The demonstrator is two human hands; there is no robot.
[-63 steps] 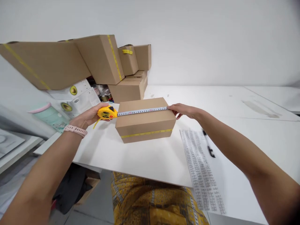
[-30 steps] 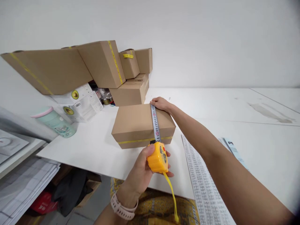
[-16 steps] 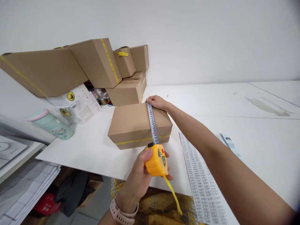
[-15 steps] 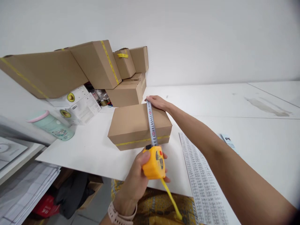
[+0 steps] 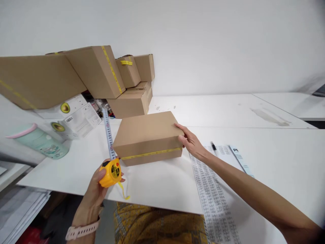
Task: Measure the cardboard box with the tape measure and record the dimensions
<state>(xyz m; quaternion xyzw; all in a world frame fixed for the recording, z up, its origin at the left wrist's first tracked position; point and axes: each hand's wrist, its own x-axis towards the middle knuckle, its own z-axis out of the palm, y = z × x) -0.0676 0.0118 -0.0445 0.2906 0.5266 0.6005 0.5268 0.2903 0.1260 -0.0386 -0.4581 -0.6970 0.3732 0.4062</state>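
Observation:
A closed brown cardboard box (image 5: 147, 130) with a strip of yellow tape along its front lies near the middle of the white table. My right hand (image 5: 190, 140) grips its right end, thumb on the front face and fingers on the top. In my left hand (image 5: 98, 179) is a yellow tape measure (image 5: 111, 173), fingers wrapped round its case. Its marked blade (image 5: 108, 134) sticks out away from me, just left of the box, its far tip free. A yellow strap hangs from the case.
Several taped cartons (image 5: 91, 71) are stacked at the back left, above white avocado-print boxes (image 5: 78, 118). A mint tumbler (image 5: 42, 144) stands at the left. Printed sheets (image 5: 213, 189), a pen (image 5: 213, 146) and a blue-white packet (image 5: 241, 159) lie on the right.
The tape measure has moved left off the box top, blade still out. My right hand has let go of the blade's tip and now holds the box's right end.

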